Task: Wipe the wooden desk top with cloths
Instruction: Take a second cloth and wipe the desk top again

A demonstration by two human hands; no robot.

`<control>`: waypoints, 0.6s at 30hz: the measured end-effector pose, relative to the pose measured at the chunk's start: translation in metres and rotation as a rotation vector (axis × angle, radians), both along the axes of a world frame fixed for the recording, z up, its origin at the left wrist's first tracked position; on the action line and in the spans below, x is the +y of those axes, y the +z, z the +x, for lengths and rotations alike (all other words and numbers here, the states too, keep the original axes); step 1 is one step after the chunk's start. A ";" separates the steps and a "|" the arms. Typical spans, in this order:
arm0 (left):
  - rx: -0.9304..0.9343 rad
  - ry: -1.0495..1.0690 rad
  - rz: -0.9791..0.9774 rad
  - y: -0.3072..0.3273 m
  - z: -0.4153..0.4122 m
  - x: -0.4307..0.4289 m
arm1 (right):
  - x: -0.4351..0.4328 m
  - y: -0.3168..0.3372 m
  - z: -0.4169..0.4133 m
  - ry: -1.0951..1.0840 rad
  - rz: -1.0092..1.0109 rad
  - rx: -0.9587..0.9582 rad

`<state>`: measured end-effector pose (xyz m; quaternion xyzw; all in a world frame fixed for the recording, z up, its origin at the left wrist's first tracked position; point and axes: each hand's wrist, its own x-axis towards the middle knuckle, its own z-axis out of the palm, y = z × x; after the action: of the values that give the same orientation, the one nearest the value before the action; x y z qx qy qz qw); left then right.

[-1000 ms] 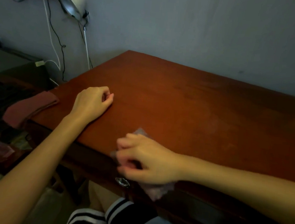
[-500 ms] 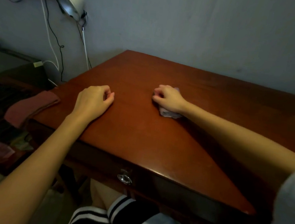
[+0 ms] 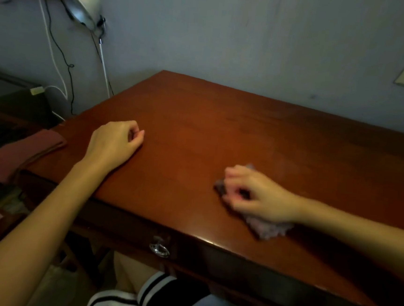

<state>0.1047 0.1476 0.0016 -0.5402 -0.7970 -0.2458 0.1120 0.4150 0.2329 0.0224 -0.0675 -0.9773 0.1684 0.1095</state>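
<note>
Lower right of the frame, the right hand (image 3: 258, 196) grips a crumpled pale cloth (image 3: 270, 228) pressed to the surface (image 3: 223, 120) near its front edge; the left hand (image 3: 116, 140) rests centre left, loosely curled and empty, well apart from the cloth

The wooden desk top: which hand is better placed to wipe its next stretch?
Right. The right hand grips the crumpled pale purple cloth on the reddish-brown wooden desk top; the left hand rests on it, holding nothing.
</note>
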 end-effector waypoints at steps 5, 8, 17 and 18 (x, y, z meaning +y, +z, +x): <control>-0.006 0.000 -0.001 0.000 -0.001 -0.001 | 0.091 -0.003 -0.040 -0.357 0.070 0.018; -0.011 0.000 0.001 0.001 0.000 -0.002 | 0.073 -0.004 -0.082 -0.327 0.135 0.024; -0.016 0.026 0.007 0.002 0.002 -0.004 | -0.075 0.000 -0.061 0.274 0.034 0.042; -0.017 0.022 0.002 0.002 0.002 -0.003 | -0.070 0.002 -0.049 0.287 0.001 0.026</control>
<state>0.1070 0.1442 0.0033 -0.5292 -0.8035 -0.2501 0.1086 0.3660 0.1632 0.0246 0.0751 -0.9755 0.1825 0.0972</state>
